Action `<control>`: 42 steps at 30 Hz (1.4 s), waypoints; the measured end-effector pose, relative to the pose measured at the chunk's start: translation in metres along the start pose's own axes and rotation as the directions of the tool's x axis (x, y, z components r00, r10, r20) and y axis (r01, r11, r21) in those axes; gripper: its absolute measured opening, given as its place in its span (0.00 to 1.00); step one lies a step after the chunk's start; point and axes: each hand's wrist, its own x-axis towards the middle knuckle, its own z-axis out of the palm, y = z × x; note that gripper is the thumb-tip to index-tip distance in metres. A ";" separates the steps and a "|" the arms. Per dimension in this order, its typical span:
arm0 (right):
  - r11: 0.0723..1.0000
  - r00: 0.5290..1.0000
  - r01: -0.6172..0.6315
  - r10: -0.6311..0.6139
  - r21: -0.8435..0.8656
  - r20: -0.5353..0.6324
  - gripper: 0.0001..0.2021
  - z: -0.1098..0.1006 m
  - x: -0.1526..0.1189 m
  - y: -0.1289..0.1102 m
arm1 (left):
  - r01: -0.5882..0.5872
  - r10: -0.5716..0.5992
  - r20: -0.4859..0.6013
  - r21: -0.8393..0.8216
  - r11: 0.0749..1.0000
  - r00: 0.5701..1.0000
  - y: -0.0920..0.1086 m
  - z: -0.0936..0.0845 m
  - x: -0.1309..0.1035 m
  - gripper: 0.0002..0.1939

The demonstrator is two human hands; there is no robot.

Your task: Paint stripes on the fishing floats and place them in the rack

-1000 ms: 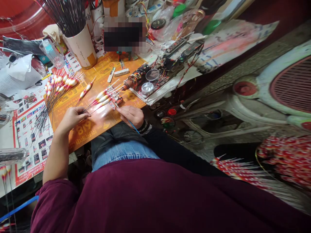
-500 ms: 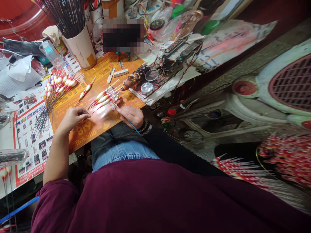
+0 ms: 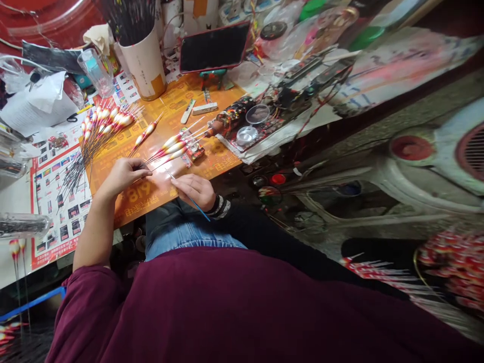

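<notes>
Over the orange mat (image 3: 130, 204), my left hand (image 3: 126, 175) is closed on the thin dark stems of several red, yellow and white floats (image 3: 174, 146), fanned out with their white tips toward the right. My right hand (image 3: 195, 191) pinches a thin blue-handled brush (image 3: 200, 209), its tip pointing up and left, just below the floats and apart from their painted bodies. One more float (image 3: 145, 135) lies on the mat behind my left hand. A larger bunch of similar floats (image 3: 109, 121) rests on the mat and printed paper at the left.
A white cup (image 3: 142, 65) full of dark stems and a phone (image 3: 215, 48) on a stand are at the back. Small clear dishes (image 3: 247, 135) sit by a dark, paint-spotted device (image 3: 238, 111). A fan (image 3: 469, 141) and more floats (image 3: 454, 267) are at the right.
The view has shifted, so the table items appear further right. My right hand with the brush has moved left and down relative to the floats, away from their white tips. My left hand keeps its hold.
</notes>
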 end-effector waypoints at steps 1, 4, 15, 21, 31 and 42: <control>1.000 1.000 0.005 -0.005 -0.004 0.015 0.19 0.002 -0.001 -0.001 | -0.008 0.008 0.005 -0.006 1.000 1.000 0.000 0.001 0.000 0.13; 0.999 0.999 0.036 -0.036 -0.011 0.030 0.20 0.004 -0.006 0.000 | -0.025 0.025 0.013 -0.020 0.999 1.000 0.000 0.003 -0.001 0.13; 0.999 0.996 0.024 -0.022 -0.024 0.082 0.19 0.005 -0.011 0.000 | -0.039 0.039 0.002 -0.004 0.999 0.999 0.001 0.004 -0.002 0.12; 0.999 0.993 -0.011 0.015 -0.031 0.120 0.17 0.005 -0.013 0.000 | -0.030 0.031 0.004 -0.015 0.999 1.000 0.002 0.004 -0.003 0.12; 0.999 0.988 -0.047 0.048 -0.009 0.144 0.17 0.005 -0.016 0.001 | -0.034 0.034 0.005 0.000 0.999 0.999 0.000 0.004 -0.002 0.12; 0.998 0.998 0.056 -0.055 -0.037 0.021 0.22 0.004 -0.008 -0.001 | -0.029 0.029 0.010 -0.006 1.000 1.000 0.002 0.004 -0.003 0.10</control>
